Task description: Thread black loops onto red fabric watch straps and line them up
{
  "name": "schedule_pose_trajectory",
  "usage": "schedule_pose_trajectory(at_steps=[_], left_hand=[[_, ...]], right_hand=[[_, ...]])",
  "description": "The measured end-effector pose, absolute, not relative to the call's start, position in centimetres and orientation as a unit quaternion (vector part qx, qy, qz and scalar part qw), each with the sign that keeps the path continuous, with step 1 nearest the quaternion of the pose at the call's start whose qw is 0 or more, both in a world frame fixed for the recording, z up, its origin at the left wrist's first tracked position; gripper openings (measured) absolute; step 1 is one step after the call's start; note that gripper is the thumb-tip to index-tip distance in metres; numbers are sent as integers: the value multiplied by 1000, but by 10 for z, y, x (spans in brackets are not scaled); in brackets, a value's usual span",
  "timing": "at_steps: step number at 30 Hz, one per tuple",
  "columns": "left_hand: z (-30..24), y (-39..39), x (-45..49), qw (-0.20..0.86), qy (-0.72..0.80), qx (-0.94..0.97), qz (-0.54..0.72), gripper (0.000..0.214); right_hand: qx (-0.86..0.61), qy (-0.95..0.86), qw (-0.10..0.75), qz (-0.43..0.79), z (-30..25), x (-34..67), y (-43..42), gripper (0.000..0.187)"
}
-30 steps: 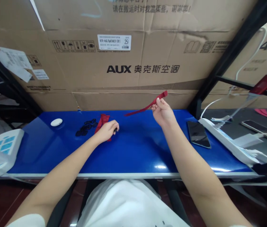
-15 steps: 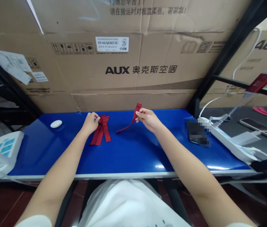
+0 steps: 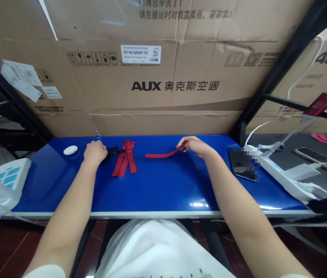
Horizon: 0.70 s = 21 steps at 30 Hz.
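My right hand (image 3: 194,146) pinches one end of a red ribbon strip (image 3: 162,156). The strip's other end stretches left, low over the blue tabletop (image 3: 163,189). At the left, my left hand (image 3: 95,151) is curled closed over the left end of a bundle of thin black cords (image 3: 114,151). Its fingertips are turned down out of sight, so what they hold is hidden. Between my hands lies a small pile of red ribbon strips (image 3: 126,158), fanned out at the near end and overlapping the cords.
A white oval object (image 3: 70,150) lies left of my left hand. White power strips stand at the left (image 3: 7,185) and right (image 3: 279,173). A dark phone (image 3: 243,164) rests near the right one. A large cardboard box (image 3: 166,100) walls off the back, between black metal posts (image 3: 268,81).
My left hand has moved left from the ribbon pile, uncovering the black cords. My right hand has shifted right and lower, and its ribbon strip now stretches out nearly level.
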<state>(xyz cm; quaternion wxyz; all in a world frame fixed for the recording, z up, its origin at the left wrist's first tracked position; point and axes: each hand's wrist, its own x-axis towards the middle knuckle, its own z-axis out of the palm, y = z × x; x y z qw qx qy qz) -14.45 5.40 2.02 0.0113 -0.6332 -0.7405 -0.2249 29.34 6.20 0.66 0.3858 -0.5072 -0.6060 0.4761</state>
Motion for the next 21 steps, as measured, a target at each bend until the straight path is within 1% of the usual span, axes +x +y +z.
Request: schedule_pose_trajectory(at_steps=[2,5,7,10,11,12,14,16,18,20,21], left_hand=[[20,48,-123,81,-726,-652,-203,16],[16,38,-84,88,-676,-703,-201,24],[12,33,-62,80,-643,-732,-213,23],[8,30,-49,90,-623,-746,-219,17],[8,30,-51,93,-628,-742,-215,14],[7,32,-56,95,-637,-736,-208,11],[8,39,-72,84,-656,-723,-199,9],[7,47,-89,41,-661,-721,-204,12],[6,54,-102,-18,-655,-725,-214,11],[3,58,-107,-39,-652,-727,-212,9],[1,60,-108,-33,-655,-727,-206,11]], right_hand=[[-560,-597,410,403,1,297,68,20],[-580,-628,425,298,-6,286,69,26],[-552,-693,397,240,-9,266,62,26],[-485,-798,304,190,-15,227,47,22],[-474,-817,276,178,-16,215,42,25],[-467,-829,254,173,-17,205,38,28],[-454,-841,238,170,-19,194,34,22],[-451,-841,238,179,-21,192,33,15],[-454,-834,243,200,-22,196,35,16],[-450,-826,249,231,-24,202,38,18],[-444,-824,252,248,-25,204,39,18]])
